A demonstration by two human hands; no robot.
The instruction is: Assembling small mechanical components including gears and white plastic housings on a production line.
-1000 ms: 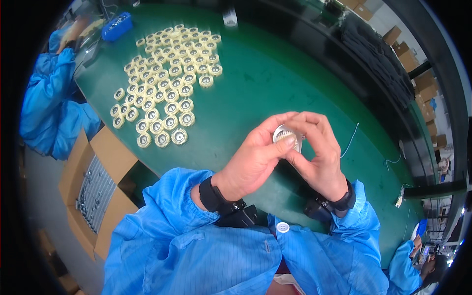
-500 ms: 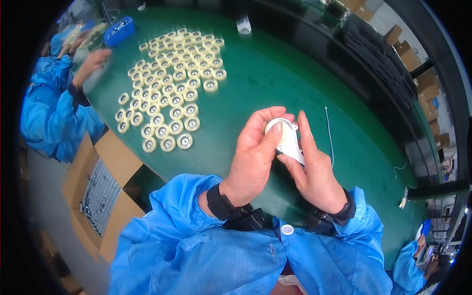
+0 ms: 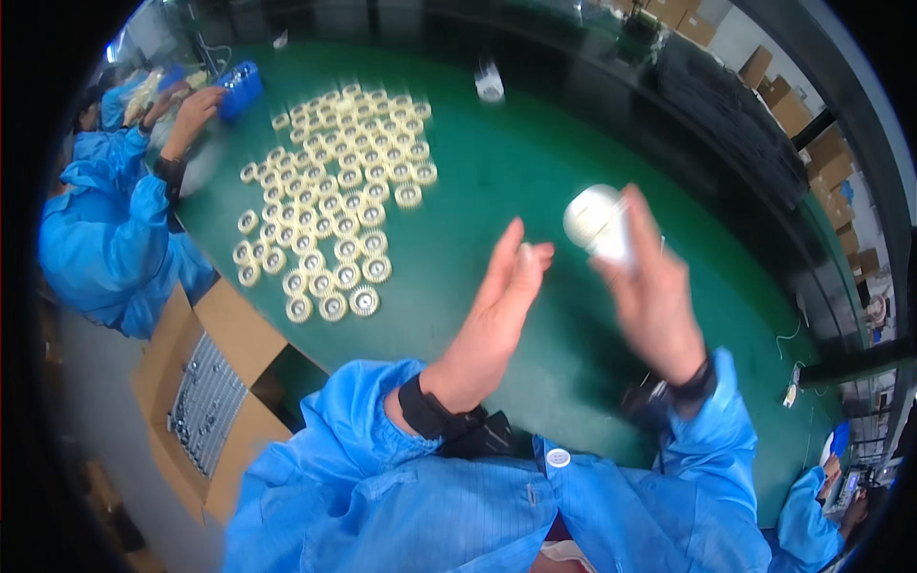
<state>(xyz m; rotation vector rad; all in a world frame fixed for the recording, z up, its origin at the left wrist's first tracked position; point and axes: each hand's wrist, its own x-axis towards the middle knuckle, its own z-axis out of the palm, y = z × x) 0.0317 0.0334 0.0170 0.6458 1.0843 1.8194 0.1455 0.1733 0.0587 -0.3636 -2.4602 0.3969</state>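
My right hand (image 3: 654, 286), blurred by motion, grips a white plastic housing (image 3: 597, 218) by its narrower end, above the green table. The housing's round end points up and to the left. My left hand (image 3: 497, 315) is beside it, apart from the housing, with fingers stretched out and nothing visible in them. Left of my hands, many cream toothed gear wheels (image 3: 347, 249) with dark metal centres lie in a loose group on the table.
A cardboard box (image 3: 153, 382) with rows of metal parts stands at the left below the table edge. A co-worker in blue (image 3: 105, 239) reaches to a blue bin (image 3: 241, 88). A small clear-and-white object (image 3: 489, 84) lies at the back; another person's sleeve (image 3: 807, 516) shows lower right.
My hands have parted. The right one has carried the white housing up and to the right, out of my left hand, which has let go. The co-worker's hand has moved to the blue bin.
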